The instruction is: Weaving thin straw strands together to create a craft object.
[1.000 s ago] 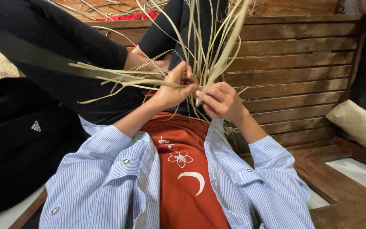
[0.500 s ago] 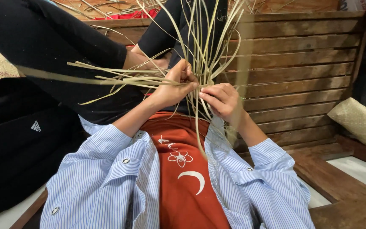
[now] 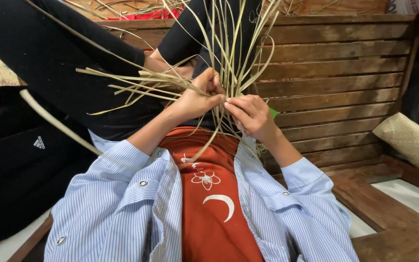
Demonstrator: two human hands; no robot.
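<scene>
Pinching at the crossing point of a bundle of pale dried reed strips [image 3: 219, 73], both hands work close together above the lap. The left hand [image 3: 197, 99] has its fingers clamped on the strips that fan out sideways, while the right hand [image 3: 253, 116] has its fingertips pressed together on a single strand just beside the left thumb. Compared with a moment ago, one long strip that hung straight down between the hands now slants down across the orange shirt [image 3: 209, 204], and a broad loose strip [image 3: 54, 121] has swung low on the left side. That suggests a strand has just been pulled through and tightened into the weave. Behind the hands runs a brown slatted wooden bench [image 3: 345, 73], with a woven straw pouch [image 3: 406, 138] near its right edge.
</scene>
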